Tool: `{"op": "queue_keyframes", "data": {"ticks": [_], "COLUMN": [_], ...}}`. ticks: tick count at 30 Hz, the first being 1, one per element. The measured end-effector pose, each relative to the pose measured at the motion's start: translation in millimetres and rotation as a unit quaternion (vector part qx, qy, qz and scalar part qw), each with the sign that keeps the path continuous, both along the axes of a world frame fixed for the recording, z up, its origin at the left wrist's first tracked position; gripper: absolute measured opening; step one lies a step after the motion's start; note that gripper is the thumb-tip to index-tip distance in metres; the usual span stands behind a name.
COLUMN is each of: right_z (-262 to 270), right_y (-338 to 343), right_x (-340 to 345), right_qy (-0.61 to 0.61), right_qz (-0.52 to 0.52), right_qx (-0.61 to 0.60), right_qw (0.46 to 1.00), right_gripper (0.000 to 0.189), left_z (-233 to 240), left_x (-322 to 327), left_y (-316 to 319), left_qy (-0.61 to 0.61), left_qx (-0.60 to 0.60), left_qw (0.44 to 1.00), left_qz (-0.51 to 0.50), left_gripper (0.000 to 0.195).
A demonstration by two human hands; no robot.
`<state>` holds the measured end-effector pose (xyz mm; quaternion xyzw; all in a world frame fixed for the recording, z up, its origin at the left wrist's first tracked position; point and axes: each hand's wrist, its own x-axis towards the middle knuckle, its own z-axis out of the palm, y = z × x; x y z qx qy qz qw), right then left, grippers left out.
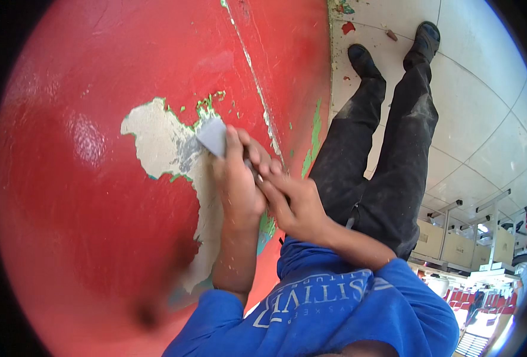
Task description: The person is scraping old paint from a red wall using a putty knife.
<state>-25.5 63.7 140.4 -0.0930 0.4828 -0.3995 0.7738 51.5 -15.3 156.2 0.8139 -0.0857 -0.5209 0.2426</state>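
Note:
My left hand (236, 183) is wrapped around the dark handle of a putty knife (213, 136), close to its wide metal blade. My right hand (297, 201) closes over the back part of the same handle, so most of it is hidden. The blade lies at the edge of a bare, pale patch (154, 138) on a red painted wall (89, 201). Green paint shows in thin lines along the patch's border. Grey smears mark the patch just left of the blade, and the bare strip runs on down behind my left forearm.
A long chipped crack (256, 85) crosses the red paint. Paint flakes (348, 27) and a small brown piece (391, 35) lie on the tiled floor (468, 98) near my shoes (424, 40). Desks with pale panels (459, 247) stand at the right.

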Motion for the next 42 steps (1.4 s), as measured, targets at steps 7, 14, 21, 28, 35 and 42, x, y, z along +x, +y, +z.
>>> {"op": "queue_keyframes", "data": {"ticks": [7,14,21,28,35,42], "right_z": [3,-4,-1,-17,-8,-11], "right_y": [7,1,-6,-24,-7,-3], "right_x": [0,1,-3,1,12,8], "right_qy": [-0.046,-0.065,-0.052,-0.038,-0.058,-0.004], "right_qz": [-0.046,-0.034,-0.024,-0.008,-0.029,-0.014], "right_qx": [-0.004,0.002,0.002,0.007,0.074,0.046], "right_qw": [0.998,0.997,0.998,0.999,0.995,0.999], "right_gripper": [0.016,0.016,0.016,0.013,0.017,0.019], "left_z": [7,1,1,-11,-11,-16], "left_x": [-1,-5,-6,-25,-13,-8], "left_y": [4,-6,-9,-36,-19,-9], "left_qy": [0.008,-0.036,-0.031,-0.067,-0.036,-0.036], "left_qx": [-0.007,-0.019,-0.009,-0.028,0.013,0.035], "left_qw": [1.0,0.999,0.999,0.997,0.999,0.999], "left_qz": [0.026,0.003,0.008,-0.026,0.015,0.004], "left_gripper": [0.029,0.031,0.03,0.027,0.026,0.03]}}
